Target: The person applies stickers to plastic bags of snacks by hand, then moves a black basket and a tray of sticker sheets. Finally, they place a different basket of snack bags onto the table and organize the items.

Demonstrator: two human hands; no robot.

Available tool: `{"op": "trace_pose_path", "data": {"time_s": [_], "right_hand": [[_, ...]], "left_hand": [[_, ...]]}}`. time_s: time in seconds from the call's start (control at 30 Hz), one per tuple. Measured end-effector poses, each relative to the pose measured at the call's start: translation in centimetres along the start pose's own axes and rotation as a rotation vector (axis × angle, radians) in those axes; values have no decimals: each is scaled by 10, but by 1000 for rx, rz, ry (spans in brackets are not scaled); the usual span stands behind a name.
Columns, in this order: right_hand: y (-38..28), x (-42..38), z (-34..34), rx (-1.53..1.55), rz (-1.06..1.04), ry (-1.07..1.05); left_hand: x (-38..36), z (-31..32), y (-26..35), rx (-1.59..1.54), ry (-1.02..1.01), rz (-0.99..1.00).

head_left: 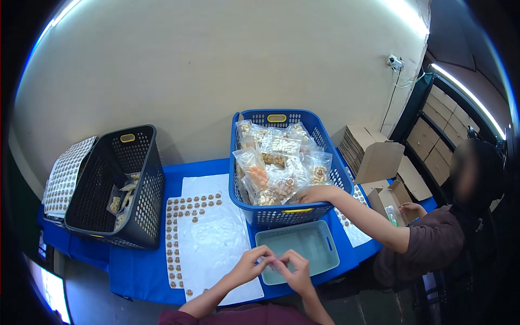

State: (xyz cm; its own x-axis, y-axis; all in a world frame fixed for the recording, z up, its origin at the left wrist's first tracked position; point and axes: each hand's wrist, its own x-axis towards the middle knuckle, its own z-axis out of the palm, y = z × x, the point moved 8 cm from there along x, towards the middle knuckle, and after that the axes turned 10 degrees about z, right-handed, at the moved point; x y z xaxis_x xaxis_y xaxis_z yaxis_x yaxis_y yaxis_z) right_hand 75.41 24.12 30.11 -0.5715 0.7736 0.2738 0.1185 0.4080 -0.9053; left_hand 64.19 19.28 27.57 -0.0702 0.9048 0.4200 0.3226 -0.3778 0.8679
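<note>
Fingers: we are pinching both sets narrow around something tiny, left hand and right hand touching; what it is, we cannot tell.
Where: we are holding it over the near rim of the pale tray.
Risk: it is probably light, so a loose pinch could be dropping it onto the sticker sheet.
Crowding: a co-worker's hand is reaching into the blue basket just beyond.
Room: the desk is lying open to our left; its near edge is close below our wrists.
Far left: the black basket is standing well apart.
</note>
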Motion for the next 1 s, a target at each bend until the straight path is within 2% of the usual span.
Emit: {"op": "trace_pose_path", "data": {"time_s": [0.03, 0.17, 0.23, 0.33, 0.4, 0.43, 0.47, 0.5, 0.53, 0.57, 0.63, 0.7, 0.73, 0.77, 0.8, 0.87, 0.93, 1.0], "right_hand": [[-3, 0, 9, 35, -1, -23], [-16, 5, 34, 103, 4, -34], [-24, 6, 49, 120, 20, -134], [-38, 8, 69, 158, 27, -268], [-52, 4, 75, 57, -126, -376], [-55, -2, 78, 3, -197, -427], [-46, -11, 82, 42, -133, -591], [-29, -15, 77, 61, -36, -603], [-6, -16, 71, 80, 61, -615], [15, -17, 65, 99, 159, -628], [55, -14, 42, 268, 336, -530], [75, -16, 36, 424, 485, -496], [77, -14, 37, 493, 541, -511], [80, -12, 39, 561, 593, -524], [82, -14, 50, 553, 591, -585], [57, -21, 78, 761, 659, -657], [48, -30, 99, 934, 724, -729], [54, -43, 114, 1076, 789, -811]], "left_hand": [[-4, -6, -8, 29, 126, -2], [-13, -42, 29, 477, 417, 237], [-25, -73, 27, 469, 634, 141], [-31, -97, 59, 638, 709, 253], [-52, -123, 45, 574, 904, 225], [-70, -154, 40, 361, 1150, 191], [-90, -191, 36, 279, 1321, 134], [-113, -226, 21, 86, 1456, 64], [-122, -242, 27, -71, 1493, 200], [-123, -245, 46, -27, 1578, 237], [-123, -252, 55, -6, 1390, 386], [-116, -248, 41, -269, 1226, 550], [-104, -240, 33, -573, 1194, 578], [-95, -225, 22, -760, 1296, 482], [-78, -217, 12, -873, 1061, 402], [-46, -177, -7, -1181, 853, 425], [-23, -127, -9, -1430, 805, 307], [-8, -91, -6, -1417, 693, 269]]}}
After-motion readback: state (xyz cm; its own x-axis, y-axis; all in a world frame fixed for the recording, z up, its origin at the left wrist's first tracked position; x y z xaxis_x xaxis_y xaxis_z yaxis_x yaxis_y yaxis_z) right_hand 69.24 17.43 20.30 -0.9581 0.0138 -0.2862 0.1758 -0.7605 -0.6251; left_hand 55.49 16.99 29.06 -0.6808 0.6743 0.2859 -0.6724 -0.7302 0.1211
